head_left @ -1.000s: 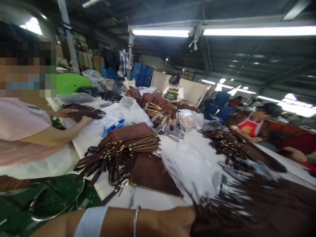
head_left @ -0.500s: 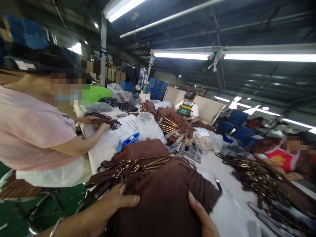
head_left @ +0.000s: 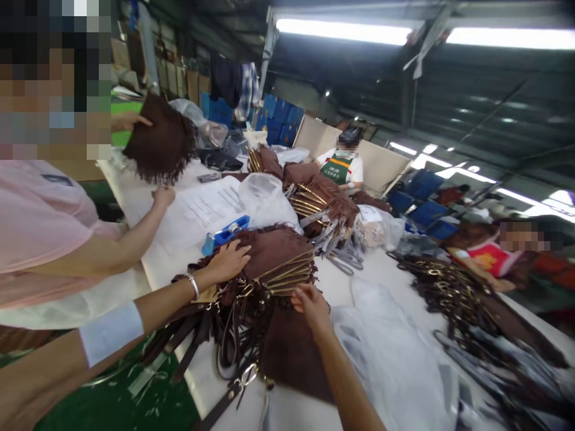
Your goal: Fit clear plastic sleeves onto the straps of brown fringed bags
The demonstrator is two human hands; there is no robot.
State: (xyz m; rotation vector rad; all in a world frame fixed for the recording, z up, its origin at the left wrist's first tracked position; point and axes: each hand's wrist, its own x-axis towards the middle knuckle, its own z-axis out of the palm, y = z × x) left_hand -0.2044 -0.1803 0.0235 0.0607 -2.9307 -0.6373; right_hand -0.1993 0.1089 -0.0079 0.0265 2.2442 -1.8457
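Observation:
A stack of brown fringed bags [head_left: 278, 254] with gold zippers lies on the white table. My left hand [head_left: 230, 261] rests on the stack's left part, its fingers spread. At the stack's lower right corner, by the zipper ends, my right hand [head_left: 312, 305] is closed, thumb and fingers pinching what looks like a bag's edge. Just below it, a flat brown bag [head_left: 296, 359] lies towards me, partly covered by my right forearm. A brown strap with a gold clasp [head_left: 248, 376] hangs off its left side.
A blue tape dispenser [head_left: 227, 233] stands behind the stack. Clear plastic bags [head_left: 386, 347] lie to the right, beside a heap of brown straps with gold clasps [head_left: 444, 287]. At left, a co-worker's hand [head_left: 130, 121] holds up a brown fringed piece [head_left: 162, 140]. More brown bags [head_left: 323, 203] lie farther back.
The brown bag both my hands held close to me is now out of them. My hands have moved forward to the stack. The co-worker at left has raised a fringed piece.

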